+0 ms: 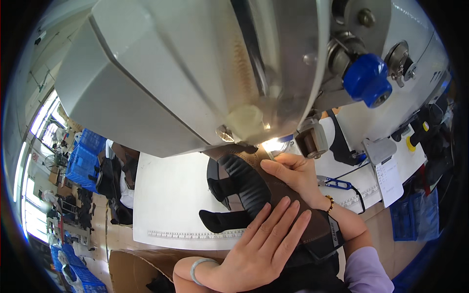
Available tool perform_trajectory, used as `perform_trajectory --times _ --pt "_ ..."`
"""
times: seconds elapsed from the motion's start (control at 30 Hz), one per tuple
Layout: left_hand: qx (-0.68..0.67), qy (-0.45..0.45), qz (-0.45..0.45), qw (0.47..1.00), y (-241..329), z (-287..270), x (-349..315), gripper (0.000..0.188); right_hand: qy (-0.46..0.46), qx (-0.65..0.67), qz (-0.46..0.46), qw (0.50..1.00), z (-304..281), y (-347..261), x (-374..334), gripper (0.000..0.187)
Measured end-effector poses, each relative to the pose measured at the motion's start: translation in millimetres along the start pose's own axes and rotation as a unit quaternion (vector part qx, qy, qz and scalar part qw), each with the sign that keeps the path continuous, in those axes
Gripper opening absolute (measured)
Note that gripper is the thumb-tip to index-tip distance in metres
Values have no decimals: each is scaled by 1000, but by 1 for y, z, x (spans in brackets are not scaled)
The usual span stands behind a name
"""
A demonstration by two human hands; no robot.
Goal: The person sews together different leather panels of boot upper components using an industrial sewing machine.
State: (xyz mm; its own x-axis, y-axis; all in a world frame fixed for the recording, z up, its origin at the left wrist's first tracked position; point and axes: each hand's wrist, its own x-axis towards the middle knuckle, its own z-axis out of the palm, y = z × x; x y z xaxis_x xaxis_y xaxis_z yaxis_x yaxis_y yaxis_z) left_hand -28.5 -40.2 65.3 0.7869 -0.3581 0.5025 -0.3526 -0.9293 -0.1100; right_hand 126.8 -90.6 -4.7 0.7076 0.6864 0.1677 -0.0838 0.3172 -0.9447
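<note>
A brown and black sewn piece [281, 193], with a ribbed black padded panel [244, 183] and black tabs [224, 221], lies under the head of a white sewing machine [195, 73]. My left hand [266, 241] rests on it with fingers stretched flat, near the padded panel. Close to the lit needle area, my right hand [298, 178] is closed on the brown part, thumb extended and the other fingers curled. The needle itself is hidden behind the machine head. Toward my body, the piece ends in a black edge with a label [334, 232].
A blue-handled hand tool [337, 183] lies right of my right hand. A ruler strip [190, 235] runs along the white table's [161, 195] front edge. Blue crates [415, 215] stand at both sides, and a cardboard box [127, 273] is below left.
</note>
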Motion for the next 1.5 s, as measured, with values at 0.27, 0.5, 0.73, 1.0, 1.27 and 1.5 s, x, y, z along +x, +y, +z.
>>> perform_trajectory --times 0.27,0.5,0.73,1.0,1.27,1.5 --pt "-164 -123 -80 975 -5 -13 -5 74 -44 -78 32 995 -3 -25 -6 14" --pt "-192 -95 -79 974 -10 -6 -13 67 -150 -185 99 966 -15 -29 -13 18" --pt "-278 201 -303 889 29 39 -46 82 -155 26 112 981 -5 -14 -16 21" --pt "-50 25 -92 994 -2 -13 -23 31 -123 149 70 979 5 -9 -18 14" --pt "-53 393 -210 894 32 80 -52 50 -112 128 51 984 -2 4 -18 14" --pt "-72 312 -287 903 43 82 -67 47 -124 170 72 975 -6 0 -19 15"
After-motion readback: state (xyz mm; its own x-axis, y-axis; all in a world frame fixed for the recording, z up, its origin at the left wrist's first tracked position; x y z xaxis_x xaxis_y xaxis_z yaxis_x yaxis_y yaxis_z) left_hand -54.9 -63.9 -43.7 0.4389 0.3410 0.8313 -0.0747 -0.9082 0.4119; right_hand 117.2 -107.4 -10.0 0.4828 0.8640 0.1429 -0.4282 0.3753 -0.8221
